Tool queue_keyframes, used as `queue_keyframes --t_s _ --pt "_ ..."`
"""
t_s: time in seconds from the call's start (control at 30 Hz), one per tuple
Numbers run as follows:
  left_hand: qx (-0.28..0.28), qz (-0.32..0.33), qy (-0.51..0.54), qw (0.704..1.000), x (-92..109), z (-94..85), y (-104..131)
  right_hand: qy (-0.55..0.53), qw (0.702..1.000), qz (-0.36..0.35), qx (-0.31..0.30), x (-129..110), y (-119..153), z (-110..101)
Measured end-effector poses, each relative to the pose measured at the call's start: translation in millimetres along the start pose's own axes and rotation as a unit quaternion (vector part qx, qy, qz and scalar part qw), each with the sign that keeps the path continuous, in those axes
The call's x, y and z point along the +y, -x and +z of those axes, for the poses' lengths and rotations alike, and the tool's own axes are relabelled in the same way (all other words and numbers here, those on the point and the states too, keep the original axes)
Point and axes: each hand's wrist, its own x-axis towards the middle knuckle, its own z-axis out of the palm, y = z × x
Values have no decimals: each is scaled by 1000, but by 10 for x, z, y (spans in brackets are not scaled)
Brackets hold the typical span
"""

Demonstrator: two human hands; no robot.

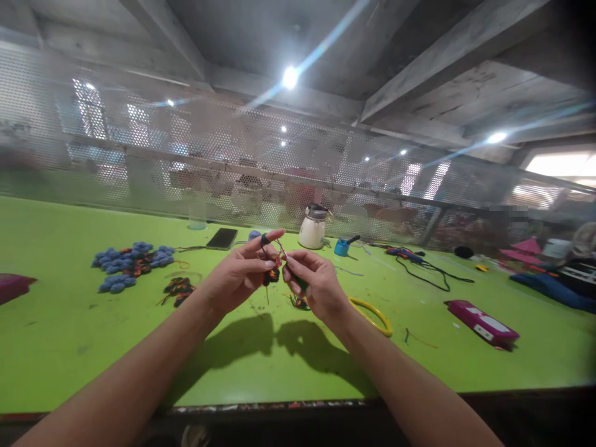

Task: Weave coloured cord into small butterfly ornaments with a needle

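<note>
Pinching dark yarn piece (272,275), left hand (244,273), gripping green-handled tool (302,285), right hand (322,284)

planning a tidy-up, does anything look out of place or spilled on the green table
Mainly loose thread scraps, right of the yellow ring: they look like stray offcuts, attached to nothing. I see no spill.
</note>
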Motion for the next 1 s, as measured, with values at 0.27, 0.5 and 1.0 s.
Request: queue_keyframes --t_s 0.27,0.5,1.0 --pt "-17 -17 62 998 20 -3 23 170 978 -122 -6 -58 4 -102" --pt "33 -11 77 996 105 32 25 357 903 -238 -24 -145 -9 -237" --pt "28 -11 87 996 108 -13 7 265 952 -134 -72 -199 -48 -229"
